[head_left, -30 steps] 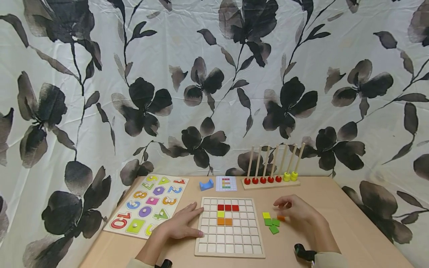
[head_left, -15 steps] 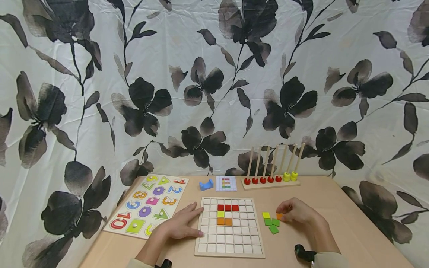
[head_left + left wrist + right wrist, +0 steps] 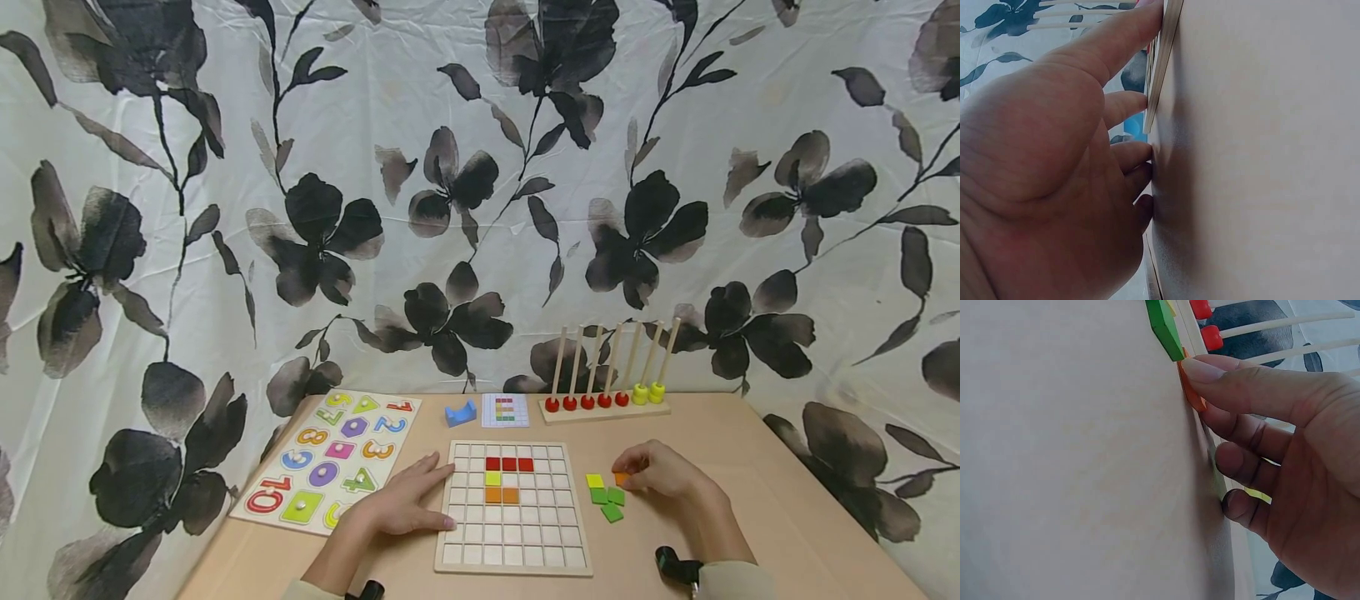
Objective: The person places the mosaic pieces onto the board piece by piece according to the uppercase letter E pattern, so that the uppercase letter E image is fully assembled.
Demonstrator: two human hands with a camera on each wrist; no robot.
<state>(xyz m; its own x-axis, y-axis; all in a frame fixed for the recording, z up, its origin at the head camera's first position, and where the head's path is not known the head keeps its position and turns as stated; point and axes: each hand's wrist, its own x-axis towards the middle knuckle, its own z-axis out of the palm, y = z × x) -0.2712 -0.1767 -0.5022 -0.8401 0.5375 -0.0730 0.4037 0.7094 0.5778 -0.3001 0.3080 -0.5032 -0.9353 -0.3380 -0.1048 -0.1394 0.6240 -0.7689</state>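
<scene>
My right hand (image 3: 663,473) pinches an orange square tile (image 3: 621,479) between thumb and fingers, low over the table. In the right wrist view the thumb lies against this orange tile (image 3: 1191,387), right beside a green tile (image 3: 1164,328). Just left of the hand lie a yellow tile (image 3: 595,481) and several green tiles (image 3: 612,512). My left hand (image 3: 401,498) rests with spread fingers at the left edge of the wooden grid board (image 3: 513,533). Red tiles (image 3: 509,464), one yellow tile (image 3: 492,479) and two orange tiles (image 3: 502,495) sit in the board's cells.
A number puzzle board (image 3: 326,462) lies at the left. Behind the grid board are a blue curved block (image 3: 461,414), a pattern card (image 3: 505,411) and a peg rack (image 3: 606,411) with red and yellow beads. A floral cloth (image 3: 480,208) hangs behind the table.
My right hand takes hold of the orange tile, which lay flat under the fingers, and shifts slightly left with it. My left hand stays in place.
</scene>
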